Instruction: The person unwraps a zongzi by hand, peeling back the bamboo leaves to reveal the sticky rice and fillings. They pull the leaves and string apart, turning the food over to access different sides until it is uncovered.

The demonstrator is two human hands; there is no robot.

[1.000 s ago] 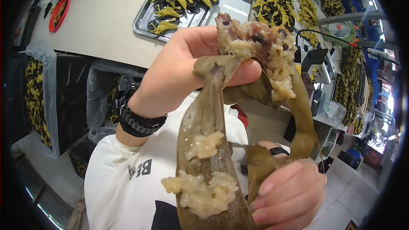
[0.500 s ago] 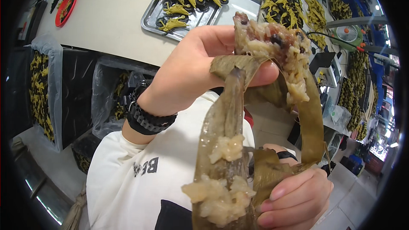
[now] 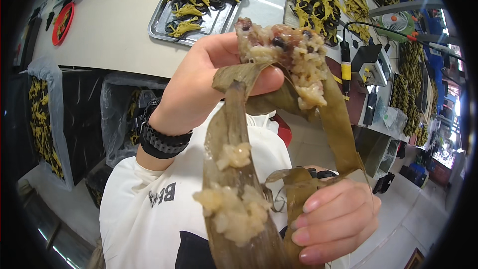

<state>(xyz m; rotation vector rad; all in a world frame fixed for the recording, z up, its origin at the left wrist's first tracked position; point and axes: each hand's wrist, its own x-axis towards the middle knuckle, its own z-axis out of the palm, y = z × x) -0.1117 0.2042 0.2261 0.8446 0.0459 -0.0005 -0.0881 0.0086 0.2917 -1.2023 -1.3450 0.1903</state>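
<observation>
A sticky rice dumpling (image 3: 279, 45), showing dark beans and reddish bits, is pinched in my left hand (image 3: 194, 79) at mid-upper view. Brown bamboo leaves (image 3: 234, 134) are peeled back from it and hang down below my thumb. Clumps of loose rice (image 3: 239, 214) cling to the hanging leaf. At lower right, the curled fingers of my right hand (image 3: 338, 219) grip the lower ends of the leaf wrapping. A leaf strip (image 3: 341, 124) links the dumpling down to that hand. A black watch or band (image 3: 162, 137) circles my left wrist.
Beyond my hands stands a white table (image 3: 109, 30) with a metal tray (image 3: 159, 22) of yellow-and-black parts. A red dish (image 3: 63, 24) lies at far left. Plastic-lined black bins (image 3: 82, 119) are below. To the right are a green fan (image 3: 396, 22) and a hanging black-and-yellow tool (image 3: 345, 65).
Both hands, with the dumpling and leaves, have shifted left in the picture. The background has also slid left somewhat. The grip of each hand looks the same.
</observation>
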